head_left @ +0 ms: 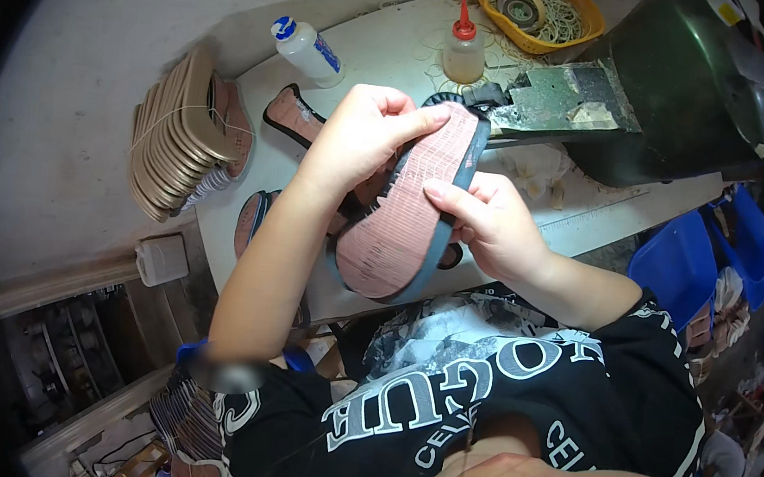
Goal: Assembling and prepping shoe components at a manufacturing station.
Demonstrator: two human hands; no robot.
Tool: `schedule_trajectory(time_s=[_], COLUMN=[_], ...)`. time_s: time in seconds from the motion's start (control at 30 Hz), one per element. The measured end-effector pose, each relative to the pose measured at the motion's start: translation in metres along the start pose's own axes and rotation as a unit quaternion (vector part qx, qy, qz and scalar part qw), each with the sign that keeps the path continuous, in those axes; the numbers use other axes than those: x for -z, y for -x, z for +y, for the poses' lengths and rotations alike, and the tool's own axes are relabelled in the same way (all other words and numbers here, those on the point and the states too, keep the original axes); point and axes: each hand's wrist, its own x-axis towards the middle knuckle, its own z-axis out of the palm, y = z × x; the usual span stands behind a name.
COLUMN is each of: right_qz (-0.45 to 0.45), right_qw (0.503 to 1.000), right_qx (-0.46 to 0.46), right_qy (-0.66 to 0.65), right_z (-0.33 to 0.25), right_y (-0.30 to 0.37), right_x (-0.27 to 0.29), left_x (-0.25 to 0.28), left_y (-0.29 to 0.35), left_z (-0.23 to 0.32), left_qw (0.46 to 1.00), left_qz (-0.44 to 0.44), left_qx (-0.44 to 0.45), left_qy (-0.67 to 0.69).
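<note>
Both hands hold one shoe insole (403,213), tilted, with its pink ribbed face up and a dark rim along the edge. My left hand (365,134) grips the narrow upper end, its thumb lying on the pink face. Further down the right edge, my right hand (499,228) pinches the insole with the thumb on top; its other fingers are partly hidden underneath. The upper end is close to a black wheel-like part of a green machine (564,99). Another pink insole with a dark edge (294,116) lies beyond my left forearm.
A tied stack of beige insoles (183,138) leans at the left wall. On the white table (383,52) stand a blue-capped bottle (308,51), a red-tipped squeeze bottle (464,52) and a yellow basket (538,43) with cord and a tape roll. Blue chairs (678,256) are at the right.
</note>
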Motion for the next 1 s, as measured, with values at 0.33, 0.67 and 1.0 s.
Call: schedule_trajectory(time_s=[0.33, 0.67, 1.0], right_qz=[-0.009, -0.005, 0.035], right_qw=[0.993, 0.983, 0.995], right_qx=[-0.112, -0.137, -0.001], right_qy=[0.042, 0.121, 0.089], right_z=[-0.047, -0.034, -0.022], right_y=[0.013, 0.037, -0.003], right_x=[0.035, 0.04, 0.03], left_x=[-0.002, 0.008, 0.014], left_y=[0.0, -0.021, -0.038], left_z=[0.013, 0.013, -0.008], left_qw=[0.992, 0.997, 0.999], left_qz=[-0.069, -0.034, 0.028], left_qx=[0.103, 0.072, -0.014], left_qy=[0.035, 0.002, 0.032])
